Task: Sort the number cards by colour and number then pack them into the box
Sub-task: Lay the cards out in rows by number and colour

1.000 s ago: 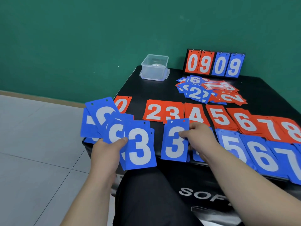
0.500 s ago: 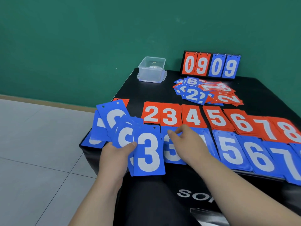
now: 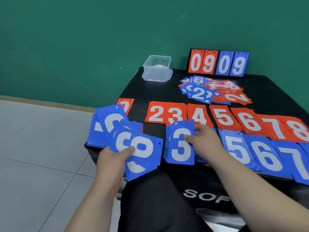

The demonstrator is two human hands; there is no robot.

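Observation:
My left hand (image 3: pixel 115 158) holds a fan of several blue number cards (image 3: pixel 133 144), thumb on the front one. My right hand (image 3: pixel 203 139) pinches a blue 3 card (image 3: pixel 181 148) over the blue 3 pile at the table's near edge. A row of red piles (image 3: pixel 222 117) from 2 to 8 runs across the black table (image 3: pixel 158 92), with a red 0 (image 3: pixel 126 104) at its left end. Blue piles 5, 6 and 7 (image 3: pixel 267 158) lie in front of them. A clear plastic box (image 3: pixel 157 67) stands at the back left.
A loose heap of mixed red and blue cards (image 3: pixel 215 92) lies behind the red row. A flip scoreboard (image 3: pixel 219 64) reading 0909 stands at the back against the green wall. My dark-trousered leg (image 3: pixel 158 198) is under the table's front edge. Tiled floor lies to the left.
My right hand laid one blue 3 on the pile, then took the front 3 from the fan and now holds it over that pile. The fan's front card is now a different number.

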